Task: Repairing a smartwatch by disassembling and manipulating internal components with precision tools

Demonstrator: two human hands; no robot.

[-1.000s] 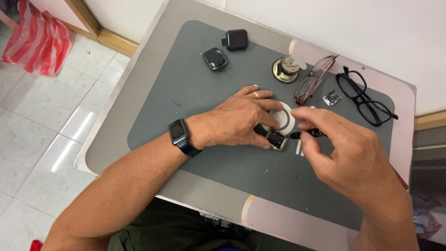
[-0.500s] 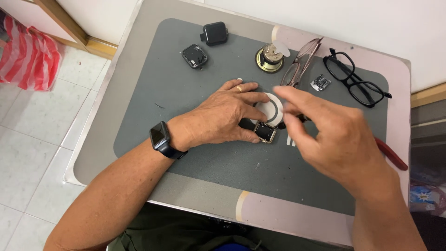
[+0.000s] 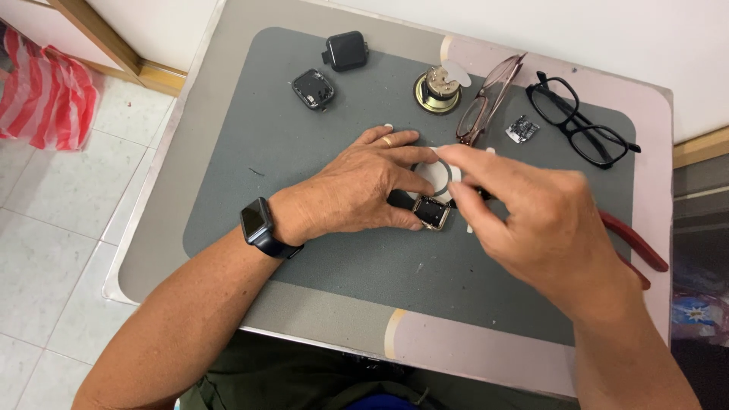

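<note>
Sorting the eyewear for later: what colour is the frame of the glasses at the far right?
Black, on the glasses; only the head view shows them.

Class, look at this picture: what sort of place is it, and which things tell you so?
Probably a small watch-repair bench: a grey work mat, loose square watch cases, red-handled pliers, and both hands on a square watch body.

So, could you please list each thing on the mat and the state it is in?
Left hand: pinning the small square watch body to the grey mat.
Right hand: fingertips above the watch body.
Black glasses: unfolded.
Brown glasses: folded.
Red-handled pliers: lying partly hidden.
</note>
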